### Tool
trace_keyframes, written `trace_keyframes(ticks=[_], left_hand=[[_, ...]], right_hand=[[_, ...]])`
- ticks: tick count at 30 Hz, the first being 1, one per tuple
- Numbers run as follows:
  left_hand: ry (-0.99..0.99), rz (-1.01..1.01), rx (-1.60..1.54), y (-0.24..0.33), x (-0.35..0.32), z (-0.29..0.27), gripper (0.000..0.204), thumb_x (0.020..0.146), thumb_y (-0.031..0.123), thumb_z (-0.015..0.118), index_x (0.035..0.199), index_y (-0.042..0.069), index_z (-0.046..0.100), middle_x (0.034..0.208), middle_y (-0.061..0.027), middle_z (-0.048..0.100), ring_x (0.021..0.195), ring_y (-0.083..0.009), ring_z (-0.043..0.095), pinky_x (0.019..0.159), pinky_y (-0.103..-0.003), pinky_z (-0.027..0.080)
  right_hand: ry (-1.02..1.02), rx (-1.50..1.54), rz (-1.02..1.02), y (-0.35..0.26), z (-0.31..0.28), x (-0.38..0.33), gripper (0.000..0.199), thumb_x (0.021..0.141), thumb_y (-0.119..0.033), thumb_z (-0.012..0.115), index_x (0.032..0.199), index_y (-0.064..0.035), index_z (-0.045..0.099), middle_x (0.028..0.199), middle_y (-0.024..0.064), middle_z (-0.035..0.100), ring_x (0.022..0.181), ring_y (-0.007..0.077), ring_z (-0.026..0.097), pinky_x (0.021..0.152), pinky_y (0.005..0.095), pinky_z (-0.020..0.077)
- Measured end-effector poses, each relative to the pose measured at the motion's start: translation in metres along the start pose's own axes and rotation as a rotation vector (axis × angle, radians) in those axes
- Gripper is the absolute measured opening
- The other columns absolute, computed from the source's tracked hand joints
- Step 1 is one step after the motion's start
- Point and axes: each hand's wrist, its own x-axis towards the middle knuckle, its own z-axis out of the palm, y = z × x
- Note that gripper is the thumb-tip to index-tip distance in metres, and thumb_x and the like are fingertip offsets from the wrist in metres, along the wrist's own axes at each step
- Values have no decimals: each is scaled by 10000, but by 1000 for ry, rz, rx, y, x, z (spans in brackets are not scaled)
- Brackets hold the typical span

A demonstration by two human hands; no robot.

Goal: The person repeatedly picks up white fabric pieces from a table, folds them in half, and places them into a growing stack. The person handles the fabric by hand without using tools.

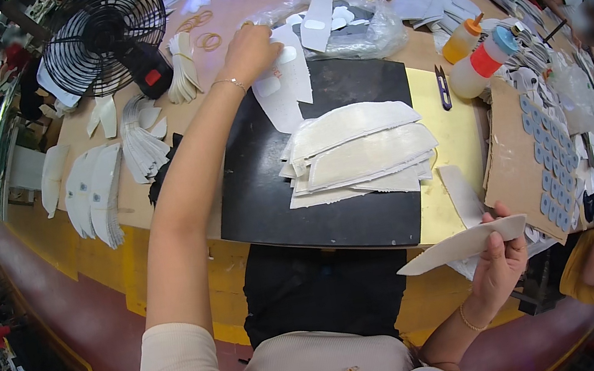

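Note:
My right hand [499, 262] pinches a curved off-white fabric piece [451, 248] between thumb and fingers, held out past the table's front edge. At the far side of a black mat [367, 85], my left hand [253, 54] is closed, fingers curled down beside white cut pieces [284, 94]. Its fingertips are hidden, so what they grip does not show. A pile of curved off-white pieces [362, 156] lies on the mat between my hands. A pale strip [462, 194] rests on the yellow sheet, just behind the piece in my right hand.
A black fan [104, 37] stands far left, near stacked white pieces [144, 143]. Behind the mat lies a clear plastic bag [385, 28]. Purple thread snips [443, 87], two squeeze bottles [480, 63] and cardboard with blue-grey tabs [522, 157] are at the right. Other people sit beyond.

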Motion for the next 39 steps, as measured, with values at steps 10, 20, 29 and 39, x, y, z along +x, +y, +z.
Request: trace_keyframes(ticks=[10, 20, 29, 39], left_hand=[[-110, -320, -160, -3, 33, 14, 527, 639, 329, 857, 1033, 9, 717, 1129, -213, 666, 1076, -348, 623, 925, -428, 496], [15, -312, -101, -30, 2, 0, 563, 678, 394, 835, 1026, -13, 659, 1042, -232, 668, 1028, -342, 627, 849, -403, 500], [111, -239, -211, -51, -49, 13, 536, 641, 366, 882, 940, -15, 652, 966, -195, 667, 891, -271, 641, 768, -362, 500], [96, -304, -511, -72, -54, 17, 314, 732, 139, 813, 956, -11, 652, 863, -87, 662, 777, -167, 617, 715, -302, 503]], right_hand=[[-85, 34, -89, 7, 29, 1, 234, 961, -160, 607, 1109, -8, 507, 1055, 149, 588, 847, 264, 667, 811, 398, 578], [-106, 48, 14, 12, 19, -6, 334, 928, -22, 605, 1234, -25, 472, 1164, 159, 557, 1042, 238, 596, 907, 457, 562], [-195, 96, 48, 18, 32, -3, 499, 889, 39, 633, 1340, -25, 430, 1239, 117, 536, 1072, 234, 601, 971, 484, 524], [-168, 93, 91, 15, 40, -3, 469, 888, 39, 639, 1314, -6, 448, 1247, 110, 555, 1061, 245, 634, 965, 464, 529]])
